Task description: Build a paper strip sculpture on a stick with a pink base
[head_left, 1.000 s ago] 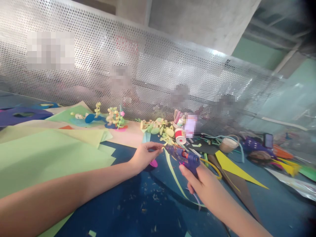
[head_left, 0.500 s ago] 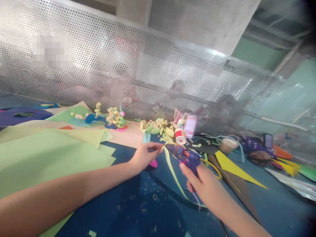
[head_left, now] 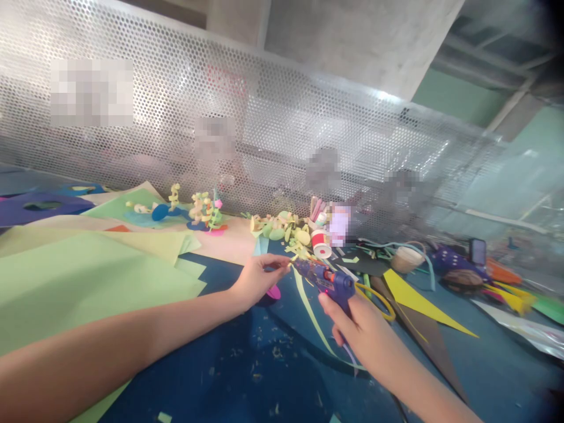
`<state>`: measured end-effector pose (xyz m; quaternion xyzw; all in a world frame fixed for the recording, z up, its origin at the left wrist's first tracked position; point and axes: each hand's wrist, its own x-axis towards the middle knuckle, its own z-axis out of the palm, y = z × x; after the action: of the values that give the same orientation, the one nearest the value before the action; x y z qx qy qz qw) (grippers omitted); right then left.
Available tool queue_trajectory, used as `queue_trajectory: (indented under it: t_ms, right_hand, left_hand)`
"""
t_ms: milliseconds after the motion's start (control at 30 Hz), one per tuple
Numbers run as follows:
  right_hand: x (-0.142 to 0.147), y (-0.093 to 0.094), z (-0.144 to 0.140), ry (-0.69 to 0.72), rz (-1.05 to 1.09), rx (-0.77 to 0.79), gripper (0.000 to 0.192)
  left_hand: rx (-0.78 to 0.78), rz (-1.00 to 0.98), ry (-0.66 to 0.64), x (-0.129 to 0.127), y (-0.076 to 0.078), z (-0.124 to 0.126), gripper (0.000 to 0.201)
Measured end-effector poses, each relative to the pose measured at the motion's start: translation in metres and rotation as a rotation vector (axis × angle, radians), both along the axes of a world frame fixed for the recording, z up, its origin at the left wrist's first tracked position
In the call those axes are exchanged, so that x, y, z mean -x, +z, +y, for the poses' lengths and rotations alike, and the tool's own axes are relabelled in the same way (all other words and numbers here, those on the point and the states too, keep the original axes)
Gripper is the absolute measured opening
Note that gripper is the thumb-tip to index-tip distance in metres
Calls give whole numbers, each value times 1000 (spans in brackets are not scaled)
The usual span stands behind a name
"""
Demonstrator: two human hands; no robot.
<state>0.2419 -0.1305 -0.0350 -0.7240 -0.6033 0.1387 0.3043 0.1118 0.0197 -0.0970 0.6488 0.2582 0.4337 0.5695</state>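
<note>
My right hand (head_left: 359,323) is wrapped round the grip of a blue glue gun (head_left: 332,283), whose nozzle points left. In a pinch between thumb and forefinger, my left hand (head_left: 259,282) holds the upper end of a pale green strip (head_left: 311,311). The nozzle is right at those fingertips; whether it touches the strip I cannot tell. From there the strip curves down to the right, passing behind my right hand. A bright pink piece (head_left: 274,292) shows under my left fingers, partly hidden.
Pale green sheets (head_left: 101,276) cover the left of the blue table (head_left: 264,376). Small yellow-green cut pieces (head_left: 282,226) lie at the back, beside a red-and-white cup (head_left: 321,243). A yellow triangle (head_left: 427,302) lies right. A perforated metal panel (head_left: 264,117) stands behind, people beyond it.
My right hand and the glue gun have shifted slightly to the left, bringing the nozzle nearer my left fingertips. My left hand keeps its pinch on the strip.
</note>
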Motion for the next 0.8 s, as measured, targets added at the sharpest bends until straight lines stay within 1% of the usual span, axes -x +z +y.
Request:
queue_trajectory:
  t_ms: [167,333,433,567,700,800]
  right_hand:
    - [-3,-2,-1,-1,10,-21,38]
    - [-6,1,-4,-13,88,-17,40]
    - [-6,3,-6,-11,98,-19,41]
    - [-6,4,-8,-20,96,-36,40]
    - [-5,5,-11,-32,98,-35,42]
    - [-4,5,-11,-29,105,-32,40]
  left_hand:
    - [8,8,1,0,1,0,36]
    - [-24,-3,-9,0,-2,3,33]
    - [-47,-14,-11,0,-3,4,29]
    - [-37,-14,-3,0,-1,2,27]
    - [-35,-13,-4,0,1,1,26]
    - [-32,-9,-16,0,1,1,30]
